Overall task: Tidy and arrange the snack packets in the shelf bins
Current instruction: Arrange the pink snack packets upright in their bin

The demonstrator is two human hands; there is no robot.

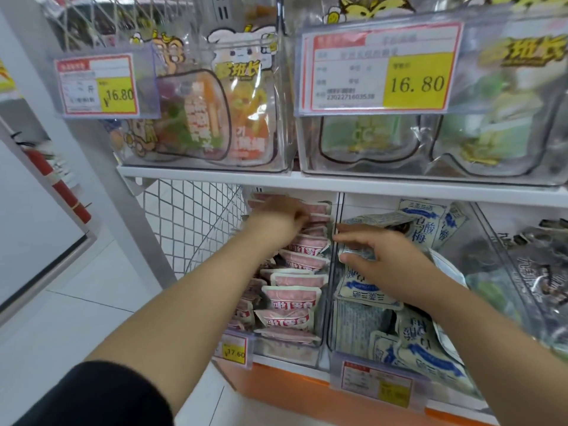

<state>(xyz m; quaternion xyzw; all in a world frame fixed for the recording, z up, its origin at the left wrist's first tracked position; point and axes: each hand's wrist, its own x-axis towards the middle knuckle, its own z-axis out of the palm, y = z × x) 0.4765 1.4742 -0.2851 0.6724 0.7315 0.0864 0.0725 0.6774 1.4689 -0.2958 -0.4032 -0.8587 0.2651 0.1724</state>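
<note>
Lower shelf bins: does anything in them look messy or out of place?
Yes. The blue-and-white snack packets in the right-hand clear plastic bin lie jumbled at all angles, several spilling past the front edge. The pink snack packets beside them stand in tidier rows. The right hand grips one of them.

We cannot read the left hand (281, 212): it is motion-blurred, its fingertips buried among the pink packets (293, 298). The right hand (390, 259) covers most of the blue-and-white packet (358, 253) it pinches. The print on the lower price label (376, 383) is illegible. The dark packets (534, 270) are smeared and cut off by the right edge.
</note>
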